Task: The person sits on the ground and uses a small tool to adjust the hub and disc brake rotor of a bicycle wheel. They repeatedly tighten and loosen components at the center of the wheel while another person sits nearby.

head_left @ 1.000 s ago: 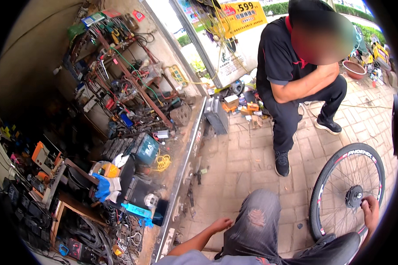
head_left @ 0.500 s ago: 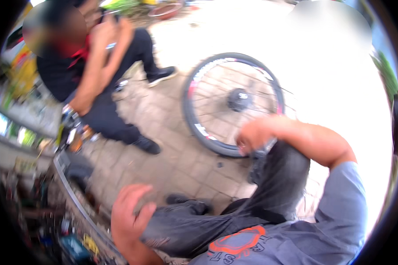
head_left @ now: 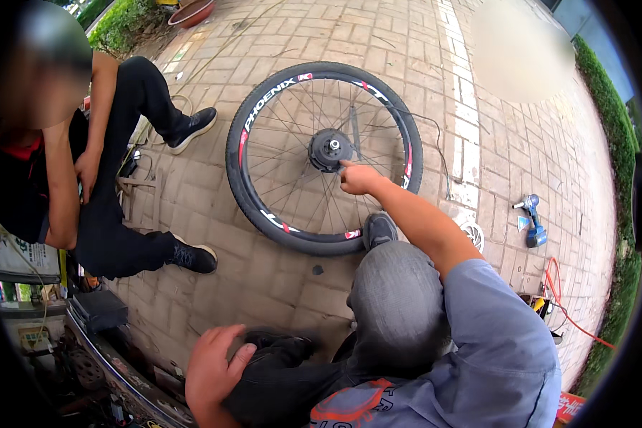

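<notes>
In the head view, a bicycle wheel lies flat on the brick pavement, its axle pointing straight up, so the round rim has no long axis of its own. The dark hub sits at the wheel's centre. The right hand reaches over the spokes from the wheel's near side; its fingers are loosely curled with one stretched out, its tip touching the hub, and nothing is gripped. The person's shoe presses against the near edge of the tyre. The left hand is well away from the wheel on the near side, fingers spread, lying flat on the person's own knee.

Left of the wheel sits another person in black, whose shoe is near the tyre. Right of the wheel the pavement is open as far as a blue power drill and an orange cable. Beyond the wheel lies bare brick.
</notes>
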Demonstrator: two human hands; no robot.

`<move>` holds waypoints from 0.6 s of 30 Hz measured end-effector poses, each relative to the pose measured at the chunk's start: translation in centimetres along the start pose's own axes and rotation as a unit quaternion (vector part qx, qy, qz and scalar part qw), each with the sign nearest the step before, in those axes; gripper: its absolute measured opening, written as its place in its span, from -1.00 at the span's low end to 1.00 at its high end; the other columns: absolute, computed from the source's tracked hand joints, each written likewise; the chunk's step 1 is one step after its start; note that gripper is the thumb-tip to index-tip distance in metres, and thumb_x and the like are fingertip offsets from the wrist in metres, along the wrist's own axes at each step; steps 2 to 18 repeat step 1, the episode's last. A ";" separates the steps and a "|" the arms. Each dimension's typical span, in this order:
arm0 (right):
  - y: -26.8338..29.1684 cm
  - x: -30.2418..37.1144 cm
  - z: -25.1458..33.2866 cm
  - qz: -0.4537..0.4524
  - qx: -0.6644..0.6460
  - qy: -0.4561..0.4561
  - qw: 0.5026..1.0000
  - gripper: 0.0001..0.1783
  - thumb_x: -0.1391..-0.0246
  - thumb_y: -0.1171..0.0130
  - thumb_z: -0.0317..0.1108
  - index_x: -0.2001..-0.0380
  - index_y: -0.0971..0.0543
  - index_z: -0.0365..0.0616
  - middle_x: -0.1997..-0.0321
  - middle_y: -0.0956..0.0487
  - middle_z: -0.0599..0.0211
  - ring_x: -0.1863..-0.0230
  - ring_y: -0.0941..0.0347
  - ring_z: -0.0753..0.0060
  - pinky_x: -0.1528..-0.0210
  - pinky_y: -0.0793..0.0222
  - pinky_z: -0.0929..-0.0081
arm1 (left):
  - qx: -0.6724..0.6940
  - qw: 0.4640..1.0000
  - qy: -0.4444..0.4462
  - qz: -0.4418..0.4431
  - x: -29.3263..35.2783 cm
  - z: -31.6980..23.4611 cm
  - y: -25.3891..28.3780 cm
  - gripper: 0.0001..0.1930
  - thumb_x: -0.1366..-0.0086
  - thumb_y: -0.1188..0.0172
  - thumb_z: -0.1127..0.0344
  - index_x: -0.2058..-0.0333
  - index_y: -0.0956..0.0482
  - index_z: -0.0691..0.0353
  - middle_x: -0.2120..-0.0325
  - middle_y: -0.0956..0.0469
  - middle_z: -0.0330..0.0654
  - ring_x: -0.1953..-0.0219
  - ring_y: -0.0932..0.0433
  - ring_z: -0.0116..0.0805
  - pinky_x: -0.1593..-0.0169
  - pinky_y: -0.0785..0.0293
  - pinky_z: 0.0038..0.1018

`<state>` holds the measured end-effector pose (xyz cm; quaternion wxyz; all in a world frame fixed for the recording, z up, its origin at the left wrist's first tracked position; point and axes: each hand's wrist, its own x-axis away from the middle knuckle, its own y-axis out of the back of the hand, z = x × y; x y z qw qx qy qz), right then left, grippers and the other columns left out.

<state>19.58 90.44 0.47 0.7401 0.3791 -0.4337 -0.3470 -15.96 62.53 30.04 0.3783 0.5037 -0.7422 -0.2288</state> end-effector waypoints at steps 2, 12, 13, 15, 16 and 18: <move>0.5 -0.3 2.2 0.014 -0.004 -0.022 1.000 -0.64 0.09 -0.10 -0.11 0.24 -0.64 -0.01 -0.36 -0.14 0.04 -0.03 -0.45 0.05 -0.06 -0.35 0.22 | -0.006 1.000 0.029 0.002 0.2 0.2 0.2 -0.64 -0.11 -0.25 0.21 0.16 -0.53 0.29 0.25 -0.55 0.01 0.15 -0.47 0.01 0.07 -0.36 -0.25; 0.5 -0.3 2.2 0.014 -0.004 -0.022 1.000 -0.64 0.09 -0.10 -0.11 0.24 -0.64 -0.01 -0.36 -0.14 0.04 -0.03 -0.45 0.05 -0.06 -0.35 0.22 | -0.006 1.000 0.029 0.002 0.2 0.2 0.2 -0.64 -0.11 -0.25 0.21 0.16 -0.53 0.29 0.25 -0.55 0.01 0.15 -0.47 0.01 0.07 -0.36 -0.25; 0.5 -0.3 2.2 0.014 -0.004 -0.022 1.000 -0.64 0.09 -0.10 -0.11 0.24 -0.64 -0.01 -0.36 -0.14 0.04 -0.03 -0.45 0.05 -0.06 -0.35 0.22 | -0.006 1.000 0.029 0.002 0.2 0.2 0.2 -0.64 -0.11 -0.25 0.21 0.16 -0.53 0.29 0.25 -0.55 0.01 0.15 -0.47 0.01 0.07 -0.36 -0.25; 0.5 -0.3 2.2 0.014 -0.004 -0.022 1.000 -0.64 0.09 -0.10 -0.11 0.24 -0.64 -0.01 -0.36 -0.14 0.04 -0.03 -0.45 0.05 -0.06 -0.35 0.22 | -0.006 1.000 0.029 0.002 0.2 0.2 0.2 -0.64 -0.11 -0.25 0.21 0.16 -0.53 0.29 0.25 -0.55 0.01 0.15 -0.47 0.01 0.07 -0.36 -0.25; 0.5 -0.3 2.2 0.014 -0.004 -0.022 1.000 -0.64 0.09 -0.10 -0.11 0.24 -0.64 -0.01 -0.36 -0.14 0.04 -0.03 -0.45 0.05 -0.06 -0.35 0.22 | -0.006 1.000 0.029 0.002 0.2 0.2 0.2 -0.64 -0.11 -0.25 0.21 0.16 -0.53 0.29 0.25 -0.55 0.01 0.15 -0.47 0.01 0.07 -0.36 -0.25; 0.5 -0.3 2.2 0.014 -0.004 -0.022 1.000 -0.64 0.09 -0.10 -0.11 0.24 -0.64 -0.01 -0.36 -0.14 0.04 -0.03 -0.45 0.05 -0.06 -0.35 0.22 | -0.006 1.000 0.029 0.002 0.2 0.2 0.2 -0.64 -0.11 -0.25 0.21 0.16 -0.53 0.29 0.25 -0.55 0.01 0.15 -0.47 0.01 0.07 -0.36 -0.25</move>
